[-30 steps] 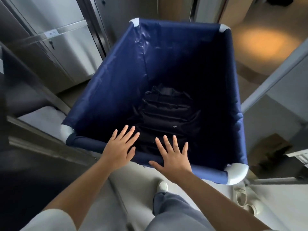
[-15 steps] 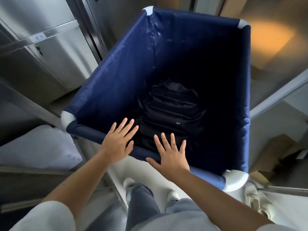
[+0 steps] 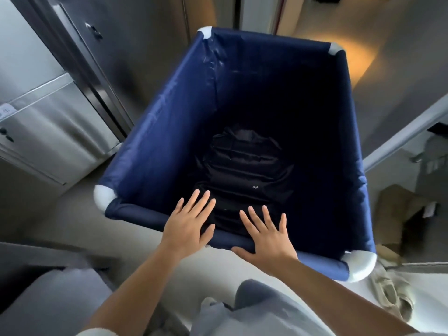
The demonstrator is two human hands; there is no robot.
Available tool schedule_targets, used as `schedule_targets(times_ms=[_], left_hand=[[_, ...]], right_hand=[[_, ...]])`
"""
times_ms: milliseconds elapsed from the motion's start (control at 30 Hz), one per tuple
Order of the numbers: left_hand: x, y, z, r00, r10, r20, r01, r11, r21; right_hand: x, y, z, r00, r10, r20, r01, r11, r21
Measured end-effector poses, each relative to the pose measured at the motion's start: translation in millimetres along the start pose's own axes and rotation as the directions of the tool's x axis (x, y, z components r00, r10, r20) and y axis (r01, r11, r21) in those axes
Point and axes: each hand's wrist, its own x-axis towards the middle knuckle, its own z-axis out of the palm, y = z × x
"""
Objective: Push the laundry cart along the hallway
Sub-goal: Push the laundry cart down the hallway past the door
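The laundry cart (image 3: pixel 150 132) is a deep navy fabric bin with white corner caps, filling the middle of the head view. A black garment (image 3: pixel 244 166) lies folded at its bottom. My left hand (image 3: pixel 188 225) rests flat on the near rim, fingers straight and spread over the edge. My right hand (image 3: pixel 266 235) presses the same rim a little to the right, fingers straight, thumb out along the rim's outer side.
Stainless steel cabinet doors (image 3: pixel 55 122) line the left side close to the cart. A grey rail (image 3: pixel 402 137) slants across the right, with a brown cardboard piece (image 3: pixel 400 209) and pale shoes (image 3: pixel 392 294) on the floor beyond the cart's near right corner. Lit hallway floor (image 3: pixel 358 61) lies ahead.
The cart has rolled forward past the steel cabinets and swung slightly, with both hands staying flat on the near rim. My legs have stepped along behind it.
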Motion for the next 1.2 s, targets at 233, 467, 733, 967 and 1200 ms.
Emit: schedule_targets(times_ms=[233, 467, 733, 967, 1200], left_hand=[[57, -66, -11, 0.999, 0.007, -0.049, -0.007, 1.000, 0.007], [114, -114, -27, 1.000, -0.011, -0.009, 0.011, 0.999, 0.033], [186, -161, -39, 0.998, 0.059, -0.011, -0.059, 0.997, 0.054], [253, -195, -46, 0.985, 0.173, 0.019, -0.174, 0.984, 0.035], [319, -234, -37, 0.963, 0.249, 0.101, -0.252, 0.968, 0.017]], right_hand=[[71, -24, -31, 1.000, 0.011, 0.027, -0.012, 0.999, 0.044], [138, -35, -56, 0.999, 0.020, 0.036, -0.023, 0.996, 0.091], [205, -33, -86, 0.997, 0.076, -0.007, -0.074, 0.985, 0.159], [258, -21, -108, 0.972, 0.218, -0.084, -0.205, 0.969, 0.141], [304, -25, -135, 0.883, 0.444, -0.152, -0.429, 0.895, 0.121]])
